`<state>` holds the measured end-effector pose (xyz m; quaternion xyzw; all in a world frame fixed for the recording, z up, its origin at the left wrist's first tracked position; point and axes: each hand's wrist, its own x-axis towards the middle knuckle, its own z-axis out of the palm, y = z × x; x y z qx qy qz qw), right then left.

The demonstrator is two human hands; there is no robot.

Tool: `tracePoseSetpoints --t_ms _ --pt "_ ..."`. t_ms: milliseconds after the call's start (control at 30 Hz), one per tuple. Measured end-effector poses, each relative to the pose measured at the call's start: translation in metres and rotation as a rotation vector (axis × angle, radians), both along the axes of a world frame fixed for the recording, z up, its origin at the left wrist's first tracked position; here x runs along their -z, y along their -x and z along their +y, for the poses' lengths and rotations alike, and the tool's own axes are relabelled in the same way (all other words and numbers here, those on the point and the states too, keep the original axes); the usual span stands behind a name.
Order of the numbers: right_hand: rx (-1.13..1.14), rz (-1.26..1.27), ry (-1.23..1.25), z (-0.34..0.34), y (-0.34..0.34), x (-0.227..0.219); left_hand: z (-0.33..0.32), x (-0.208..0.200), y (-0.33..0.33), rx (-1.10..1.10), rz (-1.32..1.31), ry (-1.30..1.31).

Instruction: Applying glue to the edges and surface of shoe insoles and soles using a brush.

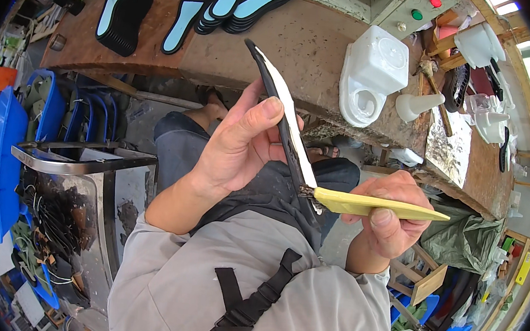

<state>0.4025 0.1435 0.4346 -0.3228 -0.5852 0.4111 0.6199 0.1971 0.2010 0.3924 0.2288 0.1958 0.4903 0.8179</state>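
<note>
My left hand grips a black insole, its thumb near one long edge and its fingers behind. The insole is tilted up, seen nearly edge-on, with a white face turned to the right. In my right hand is a brush with a flat yellow handle, pinched between thumb and fingers. The dark bristles meet the insole's lower end. Beyond my hands, on the brown workbench, lie stacks of black insoles with light-blue patches.
On the bench's right stand a white plastic pot with a round cup and a white funnel-like piece. Behind is a grey-green box with red and green buttons. At left are a metal-rimmed stand and blue bins.
</note>
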Motion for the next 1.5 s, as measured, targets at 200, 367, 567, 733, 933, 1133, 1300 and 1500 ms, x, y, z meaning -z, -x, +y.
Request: tracePoseSetpoints --t_ms 200,367,567,733,933,1133,1300,1500 --pt "-0.033 0.031 -0.059 -0.003 -0.004 -0.002 -0.013 0.005 -0.008 0.029 -0.092 0.152" --pt "-0.09 0.02 -0.113 -0.005 -0.011 0.001 -0.02 0.009 -0.011 0.1 -0.153 0.224" --pt "-0.15 0.121 -0.177 -0.006 -0.011 0.004 -0.022 0.009 -0.015 0.109 -0.174 0.29" --pt "-0.017 0.193 0.093 -0.009 -0.012 0.001 -0.02 -0.004 -0.008 0.022 0.016 -0.035" --pt "0.03 0.158 0.174 -0.011 0.007 0.0 -0.022 -0.008 -0.007 -0.027 0.056 -0.082" --pt "-0.049 -0.11 -0.21 -0.002 -0.005 0.006 -0.021 -0.009 -0.008 -0.004 0.009 -0.03" --pt "-0.081 -0.108 -0.243 -0.003 -0.012 0.006 -0.021 -0.006 -0.012 0.003 -0.034 0.06" --pt "-0.091 -0.002 -0.235 -0.003 -0.013 0.006 -0.02 0.001 -0.017 0.057 -0.09 0.131"
